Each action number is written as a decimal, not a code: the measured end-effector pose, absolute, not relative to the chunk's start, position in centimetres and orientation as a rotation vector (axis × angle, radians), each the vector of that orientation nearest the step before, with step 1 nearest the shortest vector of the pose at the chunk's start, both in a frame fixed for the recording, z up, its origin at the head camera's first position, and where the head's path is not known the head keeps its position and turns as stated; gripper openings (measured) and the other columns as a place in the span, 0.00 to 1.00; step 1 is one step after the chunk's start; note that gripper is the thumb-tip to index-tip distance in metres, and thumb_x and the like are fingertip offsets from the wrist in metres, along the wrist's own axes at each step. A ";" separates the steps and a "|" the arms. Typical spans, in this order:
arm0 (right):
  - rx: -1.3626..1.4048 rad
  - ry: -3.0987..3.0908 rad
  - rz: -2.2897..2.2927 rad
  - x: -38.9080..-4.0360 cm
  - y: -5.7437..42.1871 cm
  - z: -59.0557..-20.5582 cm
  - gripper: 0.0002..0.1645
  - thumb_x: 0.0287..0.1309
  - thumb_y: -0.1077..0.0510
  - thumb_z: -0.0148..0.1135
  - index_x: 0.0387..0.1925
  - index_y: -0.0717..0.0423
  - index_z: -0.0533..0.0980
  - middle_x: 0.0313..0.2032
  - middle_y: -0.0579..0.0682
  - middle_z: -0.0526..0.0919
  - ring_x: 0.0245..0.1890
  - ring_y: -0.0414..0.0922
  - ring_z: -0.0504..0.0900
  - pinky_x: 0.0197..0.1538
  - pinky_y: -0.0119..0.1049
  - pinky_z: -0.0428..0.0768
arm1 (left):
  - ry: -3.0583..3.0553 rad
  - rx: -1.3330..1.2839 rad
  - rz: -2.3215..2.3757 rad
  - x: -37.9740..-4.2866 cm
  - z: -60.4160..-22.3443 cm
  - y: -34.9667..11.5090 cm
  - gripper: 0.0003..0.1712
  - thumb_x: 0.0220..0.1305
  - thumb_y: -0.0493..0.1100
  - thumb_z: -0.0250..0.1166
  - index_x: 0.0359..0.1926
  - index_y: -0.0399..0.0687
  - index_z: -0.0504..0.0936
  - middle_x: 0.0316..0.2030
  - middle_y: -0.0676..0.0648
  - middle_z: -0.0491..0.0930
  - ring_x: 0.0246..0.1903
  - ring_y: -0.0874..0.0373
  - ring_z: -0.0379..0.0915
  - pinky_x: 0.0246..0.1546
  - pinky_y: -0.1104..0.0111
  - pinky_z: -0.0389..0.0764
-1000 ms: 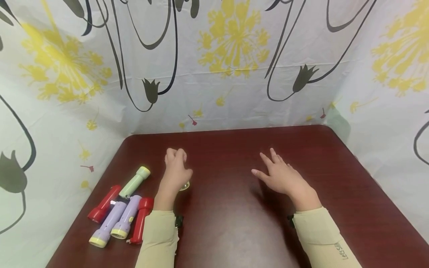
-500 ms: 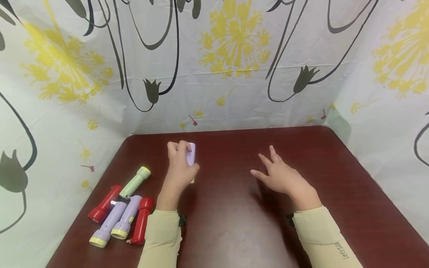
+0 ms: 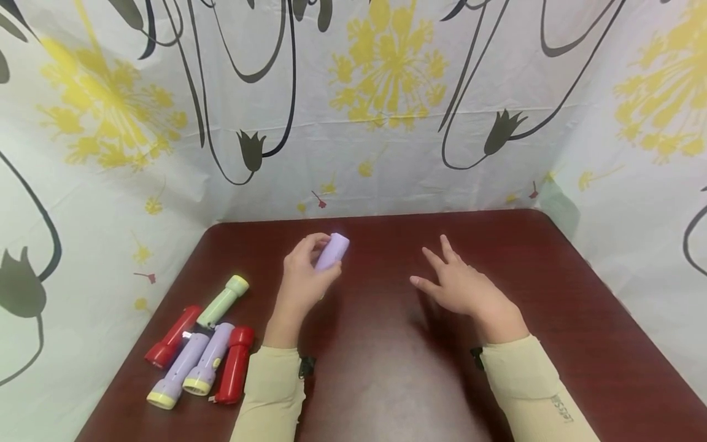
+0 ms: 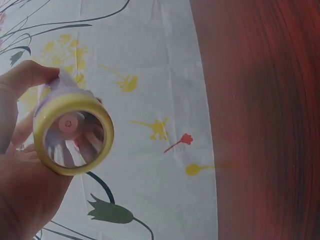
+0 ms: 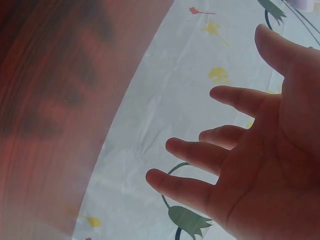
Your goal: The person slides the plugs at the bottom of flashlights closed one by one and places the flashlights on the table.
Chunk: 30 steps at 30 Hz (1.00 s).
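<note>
My left hand point(image 3: 302, 276) grips a purple flashlight point(image 3: 333, 252) over the middle-left of the table, its plain end tilted up and to the right. In the left wrist view the flashlight's yellow lens ring point(image 4: 109, 131) faces the camera, with fingers and thumb curled round the body behind it. My right hand point(image 3: 466, 288) hovers over the table's right half, fingers spread and holding nothing; the right wrist view shows its bare palm point(image 5: 265, 165).
On the table's left side lie two more purple flashlights point(image 3: 182, 368), two red flashlights point(image 3: 234, 365) and a pale green flashlight point(image 3: 221, 302), close together. The dark red table point(image 3: 386, 368) meets a white patterned cloth point(image 3: 353, 153) at its back and sides.
My left hand has moved right and turned, bringing the purple flashlight's body into view, tilted rightward. My right hand has barely shifted; the flashlights on the table have not moved.
</note>
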State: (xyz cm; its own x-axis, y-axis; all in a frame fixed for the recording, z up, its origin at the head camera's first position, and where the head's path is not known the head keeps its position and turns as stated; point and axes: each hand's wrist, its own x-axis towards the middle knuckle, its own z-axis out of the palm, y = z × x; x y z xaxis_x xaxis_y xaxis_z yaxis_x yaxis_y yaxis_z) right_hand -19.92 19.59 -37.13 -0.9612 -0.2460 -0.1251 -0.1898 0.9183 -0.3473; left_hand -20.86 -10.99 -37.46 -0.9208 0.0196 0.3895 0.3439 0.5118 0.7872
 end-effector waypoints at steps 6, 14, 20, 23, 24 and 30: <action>-0.395 2.942 -0.512 -20.2 19.3 -36.9 0.52 0.76 0.30 0.52 0.87 0.47 0.46 0.85 0.67 0.36 0.79 0.72 0.61 0.77 0.74 0.60 | -2.491 -0.312 -1.502 -21.1 -37.7 -10.5 0.28 0.75 0.44 0.66 0.72 0.55 0.74 0.66 0.42 0.81 0.47 0.44 0.87 0.47 0.51 0.91; -0.404 2.939 -0.499 -20.2 18.9 -36.7 0.53 0.75 0.28 0.52 0.87 0.44 0.45 0.86 0.63 0.37 0.79 0.65 0.65 0.77 0.78 0.48 | -2.433 -0.175 -1.675 -21.2 -37.6 -10.3 0.35 0.69 0.53 0.73 0.73 0.59 0.72 0.65 0.43 0.81 0.48 0.44 0.85 0.42 0.53 0.91; -0.459 2.945 -0.522 -20.0 18.8 -36.5 0.52 0.75 0.29 0.53 0.87 0.42 0.45 0.86 0.61 0.39 0.76 0.64 0.71 0.78 0.78 0.48 | -2.429 -0.168 -1.612 -21.2 -37.8 -10.2 0.35 0.64 0.48 0.78 0.69 0.54 0.76 0.63 0.41 0.84 0.53 0.41 0.86 0.52 0.45 0.89; -0.502 2.927 -0.569 -19.8 18.8 -36.4 0.52 0.75 0.30 0.54 0.87 0.42 0.45 0.87 0.60 0.42 0.80 0.62 0.66 0.78 0.78 0.46 | -2.418 -0.215 -1.622 -21.2 -38.0 -10.1 0.33 0.67 0.44 0.75 0.70 0.50 0.75 0.64 0.39 0.83 0.53 0.40 0.85 0.53 0.44 0.88; -0.519 2.921 -0.588 -19.7 18.8 -36.4 0.52 0.75 0.31 0.55 0.87 0.41 0.45 0.87 0.59 0.44 0.81 0.61 0.63 0.78 0.78 0.45 | -2.416 -0.226 -1.624 -21.2 -38.0 -10.1 0.32 0.68 0.43 0.73 0.71 0.49 0.75 0.64 0.38 0.82 0.54 0.40 0.85 0.54 0.43 0.88; -0.662 2.950 -0.674 -19.5 18.8 -36.3 0.48 0.75 0.37 0.60 0.86 0.35 0.50 0.84 0.53 0.58 0.84 0.56 0.58 0.79 0.77 0.45 | -2.405 -0.269 -1.592 -21.3 -38.1 -9.8 0.31 0.68 0.45 0.73 0.68 0.49 0.74 0.64 0.38 0.82 0.57 0.40 0.81 0.57 0.40 0.85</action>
State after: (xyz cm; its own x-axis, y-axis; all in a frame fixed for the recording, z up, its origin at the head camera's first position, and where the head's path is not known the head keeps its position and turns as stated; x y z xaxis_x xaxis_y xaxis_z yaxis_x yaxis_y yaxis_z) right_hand -19.49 18.79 -36.30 -0.9077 -0.4165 0.0514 -0.3975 0.8140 -0.4236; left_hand -21.26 -9.82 -38.06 -0.9532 0.0188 0.3018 0.2851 0.3879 0.8765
